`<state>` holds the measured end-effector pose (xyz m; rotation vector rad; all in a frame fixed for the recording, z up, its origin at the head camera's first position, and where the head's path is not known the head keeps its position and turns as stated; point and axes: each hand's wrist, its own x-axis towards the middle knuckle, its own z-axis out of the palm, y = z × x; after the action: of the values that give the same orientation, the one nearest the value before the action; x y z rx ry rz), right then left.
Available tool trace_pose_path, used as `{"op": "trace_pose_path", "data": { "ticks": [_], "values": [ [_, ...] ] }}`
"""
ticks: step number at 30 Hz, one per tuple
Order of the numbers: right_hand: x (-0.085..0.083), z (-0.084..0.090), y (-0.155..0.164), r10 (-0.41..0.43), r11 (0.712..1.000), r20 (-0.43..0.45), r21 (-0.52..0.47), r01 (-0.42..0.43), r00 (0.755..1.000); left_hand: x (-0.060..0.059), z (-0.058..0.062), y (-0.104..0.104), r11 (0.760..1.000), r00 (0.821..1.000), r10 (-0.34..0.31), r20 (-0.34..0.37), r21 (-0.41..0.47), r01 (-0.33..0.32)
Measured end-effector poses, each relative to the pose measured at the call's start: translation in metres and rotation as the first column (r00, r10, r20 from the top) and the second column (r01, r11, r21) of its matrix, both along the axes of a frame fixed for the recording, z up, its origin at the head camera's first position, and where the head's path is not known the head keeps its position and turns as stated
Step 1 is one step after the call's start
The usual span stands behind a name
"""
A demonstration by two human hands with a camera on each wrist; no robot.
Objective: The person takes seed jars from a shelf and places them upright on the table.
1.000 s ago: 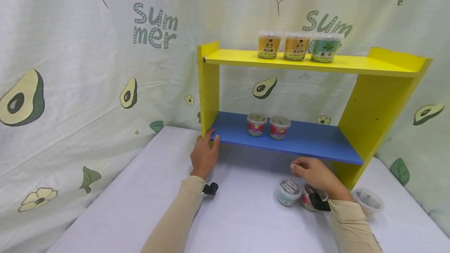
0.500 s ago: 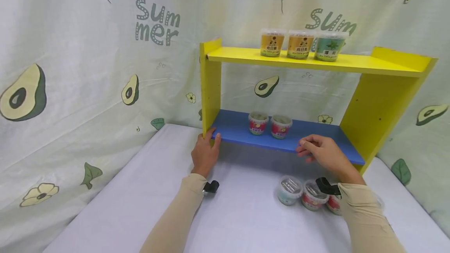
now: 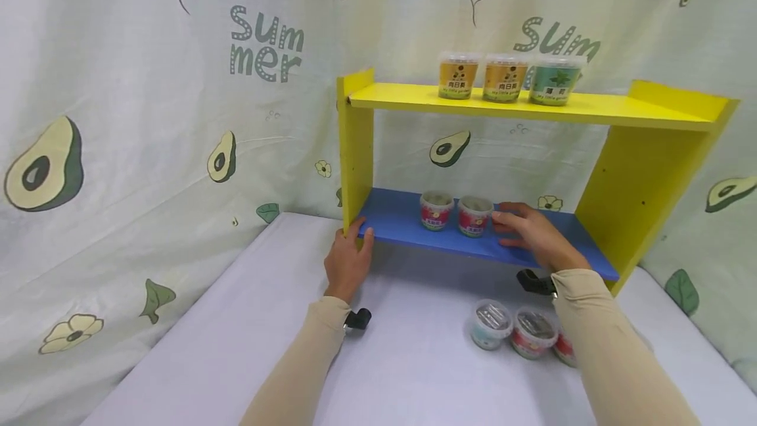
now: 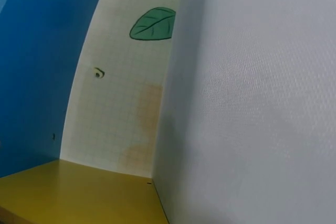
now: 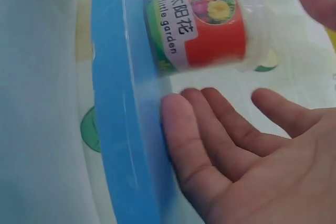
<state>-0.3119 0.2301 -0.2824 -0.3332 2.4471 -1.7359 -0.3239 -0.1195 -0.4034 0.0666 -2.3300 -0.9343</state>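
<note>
My left hand (image 3: 347,260) holds the lower left corner of a yellow and blue shelf (image 3: 414,242), fingers at the yellow side panel and thumb by the blue board's front edge. The left wrist view shows the blue board (image 4: 42,66) and yellow panel (image 4: 84,192), but not the hand. Over the blue board, my right hand (image 3: 539,236) is just right of a red-labelled cup (image 3: 474,217), fingers extended and loosely bent, nothing in them. In the right wrist view a gap separates the fingers (image 5: 181,124) from that cup (image 5: 210,30). A matching cup (image 3: 435,210) stands to its left.
On the top board stand two orange-labelled cups (image 3: 458,77) (image 3: 504,79) and a green-labelled cup (image 3: 553,82). Below the shelf, on the white table (image 3: 414,360), sit a pale blue cup (image 3: 491,325) and red cups (image 3: 533,334), partly hidden by my right forearm.
My right hand has risen from above the table cups, past the blue board's front edge, to beside the right red-labelled cup. My left hand has stayed at the shelf corner.
</note>
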Motion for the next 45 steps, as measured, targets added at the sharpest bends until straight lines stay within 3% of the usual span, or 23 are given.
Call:
{"op": "trace_pose_path", "data": {
  "ticks": [6, 10, 25, 34, 40, 45],
  "values": [
    [-0.02, -0.005, -0.014, 0.019, 0.997, 0.006, -0.071, -0.019, 1.0, 0.001, 0.0, -0.003, 1.0, 1.0, 0.008, -0.012, 0.003, -0.008],
    [-0.028, -0.011, -0.018, 0.007, 0.999, 0.007, -0.041, -0.006, 1.0, 0.0, -0.002, -0.003, 1.0, 1.0, -0.004, -0.012, -0.005, 0.004],
    [-0.027, -0.017, -0.016, -0.001, 0.998, -0.055, 0.064, 0.004, 0.999, 0.001, -0.004, 0.003, 1.0, 1.0, -0.009, -0.013, -0.005, 0.009],
    [-0.028, -0.024, -0.021, -0.075, 0.983, -0.138, 0.158, 0.097, 0.988, 0.003, -0.002, -0.001, 1.0, 1.0, -0.01, -0.019, -0.001, 0.01],
    [-0.021, -0.028, -0.019, -0.173, 0.979, -0.166, 0.077, 0.188, 0.971, 0.002, -0.003, -0.001, 1.0, 1.0, -0.015, -0.006, -0.012, 0.015],
    [-0.009, -0.029, -0.017, -0.197, 0.98, -0.21, -0.046, 0.191, 0.958, 0.002, -0.003, 0.001, 1.0, 1.0, -0.019, -0.012, -0.004, 0.019]
  ]
}}
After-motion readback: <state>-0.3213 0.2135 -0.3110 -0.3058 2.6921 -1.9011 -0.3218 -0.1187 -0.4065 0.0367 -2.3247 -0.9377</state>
